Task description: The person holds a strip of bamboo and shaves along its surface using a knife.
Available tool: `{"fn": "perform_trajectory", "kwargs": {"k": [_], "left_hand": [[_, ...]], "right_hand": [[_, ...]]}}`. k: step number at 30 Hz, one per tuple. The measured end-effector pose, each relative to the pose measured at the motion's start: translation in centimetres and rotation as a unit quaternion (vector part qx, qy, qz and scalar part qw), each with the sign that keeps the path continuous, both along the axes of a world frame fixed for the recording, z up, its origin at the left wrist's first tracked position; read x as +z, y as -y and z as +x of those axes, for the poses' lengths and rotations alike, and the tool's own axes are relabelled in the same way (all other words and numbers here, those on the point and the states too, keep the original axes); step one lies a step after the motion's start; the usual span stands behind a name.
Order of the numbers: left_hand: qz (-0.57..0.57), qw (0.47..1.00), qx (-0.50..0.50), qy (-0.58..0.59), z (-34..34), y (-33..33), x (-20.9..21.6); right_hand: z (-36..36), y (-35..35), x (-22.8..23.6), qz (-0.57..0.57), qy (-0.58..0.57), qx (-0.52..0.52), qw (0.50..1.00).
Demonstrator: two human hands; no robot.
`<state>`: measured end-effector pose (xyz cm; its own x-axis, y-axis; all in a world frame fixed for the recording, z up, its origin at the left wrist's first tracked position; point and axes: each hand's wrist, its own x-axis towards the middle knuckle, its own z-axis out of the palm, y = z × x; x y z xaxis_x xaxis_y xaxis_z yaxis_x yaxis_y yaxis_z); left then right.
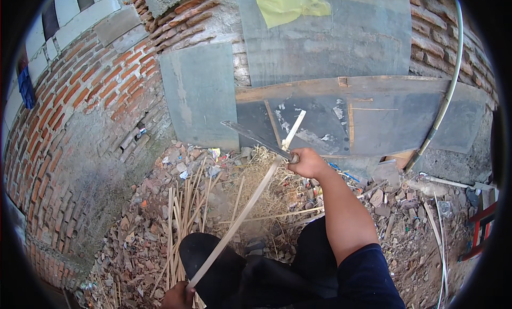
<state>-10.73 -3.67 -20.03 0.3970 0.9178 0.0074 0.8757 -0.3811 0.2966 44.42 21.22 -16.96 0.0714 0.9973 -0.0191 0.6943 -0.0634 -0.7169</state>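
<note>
My right hand (pixel 309 164) is closed around the handle of a long knife, like a machete. Its dark blade (pixel 250 134) points away to the left and crosses a long pale wooden strip (pixel 234 226), which looks like split bamboo. Down at the lower edge, my left hand (pixel 178 297) grips the near end of that strip. The strip slants up over my left knee to a paler, freshly cut far end. Curled shavings hang where blade and strip meet. Below them lies a heap of shavings (pixel 261 183) on the ground.
Several loose strips (pixel 178 229) lie in a bundle left of my knees, on rubble (pixel 128 255). Grey panels (pixel 197 95) lean against the wall ahead. A brick wall (pixel 90 79) rises on the left. A pale pipe (pixel 450 79) and a red-framed object (pixel 480 231) stand at the right.
</note>
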Motion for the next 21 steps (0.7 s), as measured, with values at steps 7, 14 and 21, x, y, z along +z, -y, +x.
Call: {"fn": "perform_trajectory", "kwargs": {"k": [7,14,21], "left_hand": [[-0.147,0.979,0.134,-0.045,0.3,0.8,-2.6],[-0.112,0.983,0.136,-0.057,-1.6,1.0,-5.3],[-0.140,0.976,0.128,-0.106,-3.1,0.1,-8.7]], "right_hand": [[-0.5,-0.1,-0.3,0.025,0.119,0.043,0.992],[-0.9,0.4,1.5,0.023,0.225,0.025,0.974],[1.0,-0.2,1.3,0.053,0.214,-0.182,0.958]]}}
